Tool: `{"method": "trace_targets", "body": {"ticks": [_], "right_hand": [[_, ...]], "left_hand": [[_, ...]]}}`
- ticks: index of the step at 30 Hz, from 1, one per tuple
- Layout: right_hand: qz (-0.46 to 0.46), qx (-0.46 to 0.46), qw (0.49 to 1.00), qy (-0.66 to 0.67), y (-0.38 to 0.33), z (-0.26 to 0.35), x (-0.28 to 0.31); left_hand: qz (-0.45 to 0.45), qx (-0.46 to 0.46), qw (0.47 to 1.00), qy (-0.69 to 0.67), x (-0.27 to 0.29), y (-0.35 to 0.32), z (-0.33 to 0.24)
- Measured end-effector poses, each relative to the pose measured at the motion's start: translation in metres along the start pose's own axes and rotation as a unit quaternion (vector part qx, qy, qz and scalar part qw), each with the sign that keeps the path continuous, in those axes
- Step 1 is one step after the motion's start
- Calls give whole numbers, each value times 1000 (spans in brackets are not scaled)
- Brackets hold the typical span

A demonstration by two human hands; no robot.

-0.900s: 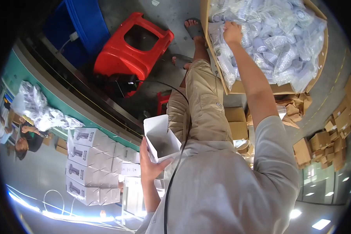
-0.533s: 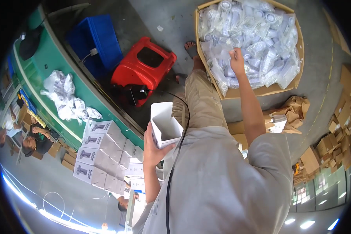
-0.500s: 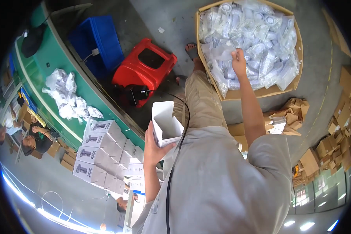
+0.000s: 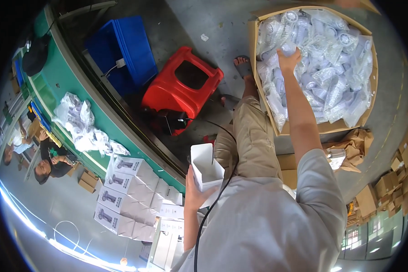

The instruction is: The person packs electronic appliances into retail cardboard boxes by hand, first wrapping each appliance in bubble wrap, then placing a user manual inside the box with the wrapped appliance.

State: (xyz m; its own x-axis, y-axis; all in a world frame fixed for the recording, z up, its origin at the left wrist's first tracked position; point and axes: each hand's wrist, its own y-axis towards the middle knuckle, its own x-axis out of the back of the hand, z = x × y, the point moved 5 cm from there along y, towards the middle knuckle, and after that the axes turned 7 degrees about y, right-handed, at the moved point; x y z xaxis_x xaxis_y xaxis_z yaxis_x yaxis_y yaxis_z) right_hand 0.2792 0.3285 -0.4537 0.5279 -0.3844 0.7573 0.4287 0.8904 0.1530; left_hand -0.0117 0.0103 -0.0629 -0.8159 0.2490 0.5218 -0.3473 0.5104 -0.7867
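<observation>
On the left, the green worktop (image 4: 63, 86) ran slantwise, carrying a heap of clear bags (image 4: 84, 124) and, nearer, rows of white cartons (image 4: 127, 190). Beyond its far edge a blue crate (image 4: 122, 50) and a red stool (image 4: 181, 88) stood on the floor, just beside each other, with bare concrete between the stool and the big box.

The left hand (image 4: 196, 192) gripped an open white box (image 4: 206, 168) from below, fingers wrapped round its lower part, holding it upright near the person's chest, at the worktop's near edge. Compared with half a second before, the box sat in much the same hold; the view had only swung slightly.

The right hand (image 4: 289, 58) was stretched out far to the right, into a large cardboard box (image 4: 258, 95) full of bagged parts (image 4: 331, 68). Its fingers were curled down among the bags, touching them; whether they pinched one could not be told. Earlier the hand lay on the same pile, a little more to the box's middle.

The big box's walls hemmed the hand on the left and far sides; flattened cardboard scraps (image 4: 385, 186) lay to the right.
</observation>
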Motion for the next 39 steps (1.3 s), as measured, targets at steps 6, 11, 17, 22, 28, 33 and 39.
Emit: {"method": "trace_targets", "body": {"ticks": [6,11,17,22,28,33,39], "right_hand": [[302,-378,875,-12,-99,-31,-24],[350,-359,865,-8,-90,-70,-20],[256,-186,945,79,-61,-63,29],[242,-148,930,233,-1,61,108],[425,-35,871,244,36,227,215],[538,34,779,319,11,296,265],[753,129,622,172,-101,323,354]], "left_hand": [[11,37,998,-44,-4,-5,0],[3,38,996,-75,-9,20,-3],[-13,11,992,-125,-9,-1,-7],[-42,-14,993,-109,2,-4,-27],[-109,-76,981,-143,13,-16,-39],[-182,-121,962,-163,26,-45,-39],[-268,-128,931,-210,45,-83,-27]]}}
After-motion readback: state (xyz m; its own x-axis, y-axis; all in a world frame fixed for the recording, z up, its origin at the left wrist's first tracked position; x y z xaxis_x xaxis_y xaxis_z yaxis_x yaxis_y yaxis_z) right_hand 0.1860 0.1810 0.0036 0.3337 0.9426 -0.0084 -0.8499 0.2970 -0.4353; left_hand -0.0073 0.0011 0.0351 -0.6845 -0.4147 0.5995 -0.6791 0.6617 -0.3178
